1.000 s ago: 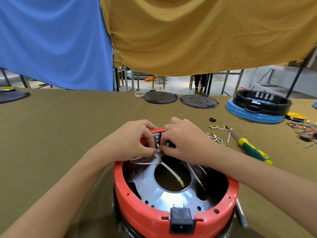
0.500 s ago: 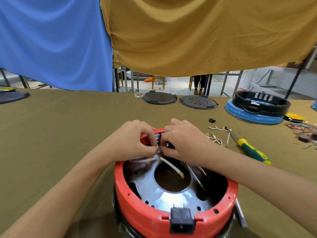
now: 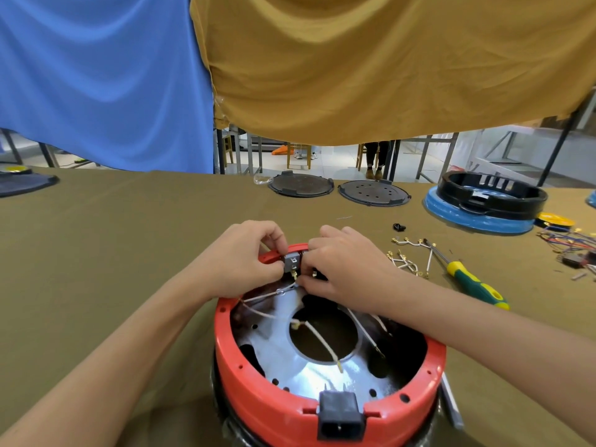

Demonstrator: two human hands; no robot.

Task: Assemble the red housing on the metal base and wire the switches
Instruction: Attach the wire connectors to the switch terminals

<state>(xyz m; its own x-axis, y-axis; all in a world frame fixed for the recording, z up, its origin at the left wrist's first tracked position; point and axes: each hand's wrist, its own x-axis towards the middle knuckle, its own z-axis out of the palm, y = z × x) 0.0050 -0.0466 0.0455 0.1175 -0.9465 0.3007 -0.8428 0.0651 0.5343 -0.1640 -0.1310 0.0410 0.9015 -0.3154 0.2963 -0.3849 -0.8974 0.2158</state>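
Observation:
The red housing (image 3: 258, 382) sits as a ring on the shiny metal base (image 3: 290, 359), with a black power socket (image 3: 341, 417) at its near rim. At the far rim a grey switch (image 3: 293, 262) shows brass terminals. My left hand (image 3: 245, 262) pinches the switch from the left. My right hand (image 3: 345, 269) pinches a white wire's connector (image 3: 298, 282) just under the switch. More white wires (image 3: 317, 338) lie loose across the base's centre hole.
A green-and-yellow screwdriver (image 3: 474, 283) and spare white wires (image 3: 409, 256) lie right of my hands. Two black round plates (image 3: 301, 185) and a blue-and-black housing (image 3: 483, 201) stand at the back. Coloured wires (image 3: 574, 241) lie at far right.
My left hand has shifted slightly left, so the grey switch now shows between the hands. The loose white wires in the base have sagged lower.

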